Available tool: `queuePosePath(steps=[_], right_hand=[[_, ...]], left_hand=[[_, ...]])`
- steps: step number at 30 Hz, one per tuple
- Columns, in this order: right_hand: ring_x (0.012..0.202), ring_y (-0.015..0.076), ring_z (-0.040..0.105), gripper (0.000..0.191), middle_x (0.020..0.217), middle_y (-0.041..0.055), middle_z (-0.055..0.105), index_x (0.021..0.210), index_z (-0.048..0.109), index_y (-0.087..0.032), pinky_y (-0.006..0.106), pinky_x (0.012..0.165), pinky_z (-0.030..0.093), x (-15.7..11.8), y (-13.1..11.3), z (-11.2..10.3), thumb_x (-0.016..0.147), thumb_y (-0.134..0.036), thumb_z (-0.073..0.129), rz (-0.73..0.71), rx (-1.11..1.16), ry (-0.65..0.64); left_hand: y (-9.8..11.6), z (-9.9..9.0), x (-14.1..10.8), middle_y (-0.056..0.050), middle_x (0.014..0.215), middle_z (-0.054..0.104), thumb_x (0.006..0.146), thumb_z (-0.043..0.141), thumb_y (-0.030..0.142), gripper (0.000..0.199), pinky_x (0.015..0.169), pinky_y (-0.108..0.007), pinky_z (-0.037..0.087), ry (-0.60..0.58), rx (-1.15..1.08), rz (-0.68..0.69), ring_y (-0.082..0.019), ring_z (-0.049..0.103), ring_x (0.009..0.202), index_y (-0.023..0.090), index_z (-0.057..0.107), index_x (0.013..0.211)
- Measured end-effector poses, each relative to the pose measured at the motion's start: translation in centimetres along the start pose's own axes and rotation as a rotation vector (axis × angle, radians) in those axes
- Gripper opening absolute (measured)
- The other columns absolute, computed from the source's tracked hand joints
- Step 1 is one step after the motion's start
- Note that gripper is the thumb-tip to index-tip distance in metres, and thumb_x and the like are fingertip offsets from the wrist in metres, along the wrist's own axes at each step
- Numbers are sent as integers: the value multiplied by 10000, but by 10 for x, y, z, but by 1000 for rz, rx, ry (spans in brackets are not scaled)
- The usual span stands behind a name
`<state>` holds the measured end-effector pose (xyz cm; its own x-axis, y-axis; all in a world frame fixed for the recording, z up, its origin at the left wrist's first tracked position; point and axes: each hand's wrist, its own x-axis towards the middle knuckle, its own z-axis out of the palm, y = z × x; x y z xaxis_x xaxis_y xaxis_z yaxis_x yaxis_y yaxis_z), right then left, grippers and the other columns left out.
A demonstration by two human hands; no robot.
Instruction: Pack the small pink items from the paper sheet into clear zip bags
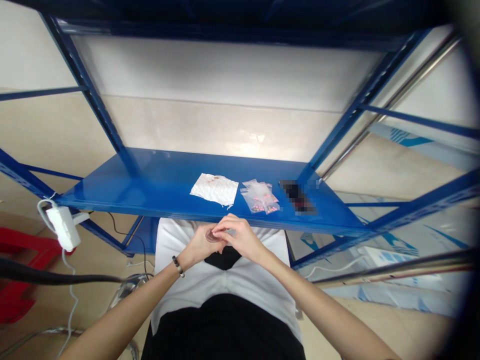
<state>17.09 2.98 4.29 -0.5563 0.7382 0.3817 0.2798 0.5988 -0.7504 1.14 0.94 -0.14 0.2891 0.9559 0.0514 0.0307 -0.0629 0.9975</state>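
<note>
In the head view, the person's two hands are together above the lap, just in front of the near edge of the blue shelf (pixel 161 172). The left hand (pixel 204 244) cups a small see-through thing (pixel 213 236) with a reddish tint; it lies between the two hands, at the left hand's thumb and fingers. The right hand (pixel 240 237) reaches across from the other side, its fingertips meeting at or against that small thing; whether they pinch it or only touch it, I cannot tell. Its exact shape is too small to make out.

Beyond the hands, on the shelf, lies a crumpled white sheet (pixel 215 189) with a few small marks near its far edge. Just to its right are overlapping clear bags (pixel 258 194) with pink and red bits inside. Further right lies a dark thing (pixel 298 197) hidden by pixel blocks. A bracelet (pixel 179 267) circles the left wrist.
</note>
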Motion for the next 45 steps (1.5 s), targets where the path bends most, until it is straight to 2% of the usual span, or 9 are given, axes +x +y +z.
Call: queuePosePath(steps=[10, 15, 18, 23, 27, 31, 35, 39, 45], right_hand=[[830, 190, 605, 102, 851, 48, 713, 884, 755, -228, 333, 779, 468, -1, -1, 0, 872, -292, 677, 20, 32, 27], [805, 180, 619, 139, 864, 41, 724, 981, 744, -232, 312, 752, 482, 0, -1, -2, 874, -275, 667, 82, 72, 60], [809, 182, 626, 149, 878, 43, 729, 973, 753, -242, 315, 756, 487, -1, -2, -1, 895, -298, 639, 85, 76, 87], [757, 180, 618, 151, 821, 40, 721, 942, 763, -237, 315, 737, 485, -7, -4, 4, 878, -329, 662, 92, 57, 89], [731, 178, 619, 177, 778, 40, 722, 897, 769, -225, 305, 719, 481, -7, -2, 4, 889, -351, 645, 90, 49, 67], [778, 186, 670, 268, 852, 52, 741, 921, 746, -205, 312, 766, 513, 0, -2, 0, 929, -407, 570, 124, 235, 47], [675, 157, 662, 340, 900, 64, 739, 1034, 702, -183, 290, 690, 533, 6, -6, -4, 959, -443, 496, 164, 374, 68], [731, 159, 646, 299, 868, 60, 726, 1022, 710, -180, 265, 673, 511, 29, 6, -12, 949, -398, 519, 97, 201, 154], [703, 152, 652, 150, 878, 55, 744, 916, 732, -160, 251, 664, 496, 125, 70, -30, 837, -176, 605, 50, -102, 189]], left_hand=[[7, -3, -1, 21, 551, 586, 694, 695, 188, 140, 508, -203, 410, -56, -81, -14, -95, 536, 498, 124, 580, 742], [14, -5, -2, 4, 581, 605, 728, 745, 316, 281, 519, -224, 431, -80, -130, -54, -112, 556, 507, 103, 634, 873], [18, -6, -6, -16, 600, 621, 765, 733, 392, 363, 535, -234, 448, -106, -214, -61, -124, 573, 531, 99, 645, 959], [14, -7, -11, -50, 637, 640, 765, 739, 410, 318, 563, -246, 473, -197, -303, -107, -129, 592, 560, 110, 631, 766], [12, -7, -8, -50, 665, 650, 711, 791, 356, 303, 601, -263, 491, -251, -370, -126, -143, 617, 597, 111, 633, 794], [16, -10, -2, -49, 683, 635, 724, 777, 377, 302, 628, -277, 502, -266, -456, -122, -149, 617, 632, 125, 626, 791], [21, -14, 0, -61, 705, 639, 741, 761, 397, 304, 659, -282, 504, -285, -454, -99, -154, 618, 660, 130, 619, 758], [25, -17, -6, -50, 706, 648, 743, 770, 368, 285, 613, -251, 483, -254, -435, -94, -142, 606, 638, 144, 603, 800], [30, -20, -6, -43, 686, 628, 830, 698, 326, 215, 640, -256, 463, -226, -540, -31, -129, 585, 620, 136, 596, 825]])
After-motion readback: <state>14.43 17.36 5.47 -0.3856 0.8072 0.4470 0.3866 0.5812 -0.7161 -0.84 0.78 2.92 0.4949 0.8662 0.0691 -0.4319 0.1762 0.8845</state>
